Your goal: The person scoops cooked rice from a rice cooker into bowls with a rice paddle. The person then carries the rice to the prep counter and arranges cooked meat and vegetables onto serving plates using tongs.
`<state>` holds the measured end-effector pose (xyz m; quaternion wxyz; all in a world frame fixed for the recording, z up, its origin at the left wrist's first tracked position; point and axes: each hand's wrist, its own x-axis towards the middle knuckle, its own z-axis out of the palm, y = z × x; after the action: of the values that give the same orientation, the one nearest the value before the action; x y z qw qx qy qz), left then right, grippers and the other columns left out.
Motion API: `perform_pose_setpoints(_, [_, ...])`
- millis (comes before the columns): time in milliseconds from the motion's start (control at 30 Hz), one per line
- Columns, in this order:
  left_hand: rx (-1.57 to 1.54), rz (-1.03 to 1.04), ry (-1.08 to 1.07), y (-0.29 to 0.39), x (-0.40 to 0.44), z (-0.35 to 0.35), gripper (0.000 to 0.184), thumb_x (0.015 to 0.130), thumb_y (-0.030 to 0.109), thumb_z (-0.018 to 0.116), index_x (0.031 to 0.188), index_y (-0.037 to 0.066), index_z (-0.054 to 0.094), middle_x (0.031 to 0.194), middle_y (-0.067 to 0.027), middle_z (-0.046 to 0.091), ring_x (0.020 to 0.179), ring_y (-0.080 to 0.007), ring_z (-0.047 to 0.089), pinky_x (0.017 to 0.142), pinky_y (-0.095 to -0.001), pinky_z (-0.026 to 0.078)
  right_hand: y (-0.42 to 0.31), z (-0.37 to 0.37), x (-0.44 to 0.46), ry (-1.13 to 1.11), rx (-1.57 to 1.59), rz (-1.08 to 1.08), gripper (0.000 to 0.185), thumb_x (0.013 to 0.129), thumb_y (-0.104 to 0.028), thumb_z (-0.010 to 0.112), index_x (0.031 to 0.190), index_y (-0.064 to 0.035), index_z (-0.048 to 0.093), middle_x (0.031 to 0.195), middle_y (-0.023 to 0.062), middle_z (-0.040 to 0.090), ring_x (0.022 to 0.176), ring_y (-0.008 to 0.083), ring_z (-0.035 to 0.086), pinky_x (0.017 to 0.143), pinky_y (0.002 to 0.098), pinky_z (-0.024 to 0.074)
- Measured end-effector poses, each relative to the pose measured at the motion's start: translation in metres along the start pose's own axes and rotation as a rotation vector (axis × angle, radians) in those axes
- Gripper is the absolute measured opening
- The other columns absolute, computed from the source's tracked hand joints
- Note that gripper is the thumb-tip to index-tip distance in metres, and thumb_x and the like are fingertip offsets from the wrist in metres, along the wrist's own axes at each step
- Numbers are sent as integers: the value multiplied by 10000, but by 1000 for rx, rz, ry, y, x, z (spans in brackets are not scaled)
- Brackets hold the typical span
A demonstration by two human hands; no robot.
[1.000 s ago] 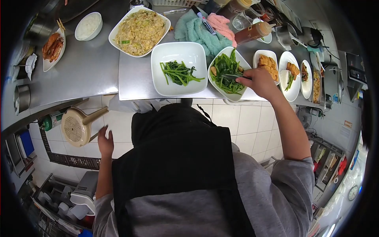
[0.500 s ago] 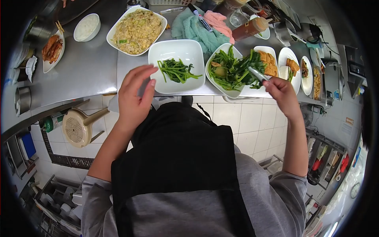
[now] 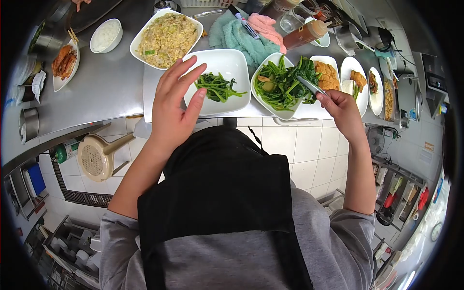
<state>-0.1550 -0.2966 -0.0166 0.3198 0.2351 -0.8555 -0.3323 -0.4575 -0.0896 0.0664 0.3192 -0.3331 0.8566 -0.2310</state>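
Observation:
My right hand (image 3: 344,107) grips metal tongs (image 3: 311,87), whose tips rest among leafy greens (image 3: 297,79) in an elongated white bowl (image 3: 291,115). Some leaves hang over the right rim of that bowl. Left of it stands a square white bowl (image 3: 240,62) holding a smaller heap of cooked greens (image 3: 217,87). With fingers spread and nothing held, my left hand (image 3: 176,104) hovers over the left edge of the square bowl; whether it touches the rim I cannot tell.
Fried rice (image 3: 169,38), a bowl of white rice (image 3: 106,36) and a meat dish (image 3: 64,64) stand leftward. Behind lie a teal towel (image 3: 237,36), a marker (image 3: 244,21) and a sauce bottle (image 3: 304,35). Fried pieces (image 3: 326,75) and several plates line the right. Another person's hand (image 3: 79,4) shows top left.
My left hand has moved up and right, with its fingers spreading over the square bowl. My right hand has shifted slightly left, bringing the tongs and greens lower over the elongated bowl.

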Motion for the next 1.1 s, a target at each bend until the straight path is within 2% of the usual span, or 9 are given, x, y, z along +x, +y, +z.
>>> perform_pose_setpoints(333, [-182, -306, 53, -32, -26, 11, 371, 911, 23, 570, 1271, 103, 613, 1227, -110, 553, 1002, -176, 589, 821, -293, 504, -53, -17, -10, 5, -115, -77, 356, 917, -289, 691, 735, -4, 583, 619, -72, 387, 604, 43, 301, 528, 251, 253])
perform_pose_setpoints(467, [-235, -350, 97, -38, -32, 14, 357, 893, 36, 603, 1247, 81, 614, 1181, -108, 558, 911, -181, 577, 811, -302, 507, -99, 2, -4, 0, -480, -309, 393, 858, -379, 717, 751, -8, 645, 560, 57, 499, 522, 189, 414, 532, 337, 343])
perform_pose_setpoints(500, [-249, -370, 92, -40, -34, 15, 353, 897, 36, 602, 1247, 79, 613, 1176, -110, 556, 904, -177, 580, 798, -297, 510, -108, 15, 2, 29, -593, -415, 427, 815, -446, 722, 762, -24, 680, 594, 139, 552, 539, 292, 505, 543, 381, 395])
perform_pose_setpoints(567, [-264, -387, 96, -44, -37, 16, 349, 901, 35, 601, 1247, 77, 611, 1171, -111, 555, 896, -173, 583, 786, -292, 513, -118, 51, 16, 74, -851, -586, 427, 812, -511, 681, 767, -88, 710, 625, 109, 621, 638, 282, 613, 697, 401, 461])
perform_pose_setpoints(600, [-274, -398, 91, -45, -39, 17, 357, 904, 39, 603, 1258, 75, 599, 1164, -114, 553, 888, -173, 585, 779, -291, 515, -123, 72, 24, 25, -995, -522, 394, 835, -487, 660, 760, -103, 707, 654, 83, 650, 674, 268, 634, 786, 400, 445])
perform_pose_setpoints(633, [-282, -409, 87, -47, -41, 18, 365, 907, 43, 605, 1270, 73, 587, 1157, -117, 552, 881, -172, 587, 772, -289, 516, -122, 91, 30, 43, -993, -666, 373, 841, -455, 658, 760, -94, 701, 684, 77, 665, 689, 273, 644, 815, 393, 431])
perform_pose_setpoints(733, [-360, -443, 73, -53, -49, 23, 390, 911, 57, 613, 1297, 67, 555, 1141, -124, 552, 875, -173, 592, 772, -292, 519, -136, 145, 46, -95, -1357, -685, 310, 863, -399, 642, 725, -128, 702, 669, 42, 675, 670, 216, 661, 835, 367, 398])
perform_pose_setpoints(933, [-405, -429, 84, -65, -60, 24, 428, 940, 32, 564, 1360, 70, 490, 1159, -95, 561, 875, -128, 563, 802, -264, 492, -181, 141, 29, -93, -1545, -720, 213, 827, -309, 671, 702, -139, 706, 669, 34, 687, 626, 179, 656, 849, 340, 387])
perform_pose_setpoints(1100, [-444, -441, 82, -67, -61, 21, 423, 941, 39, 571, 1355, 66, 492, 1150, -102, 562, 861, -135, 575, 803, -276, 500, -186, 115, 5, 72, -1491, -806, 340, 802, -452, 698, 724, -123, 660, 595, 26, 637, 556, 193, 618, 817, 356, 388])
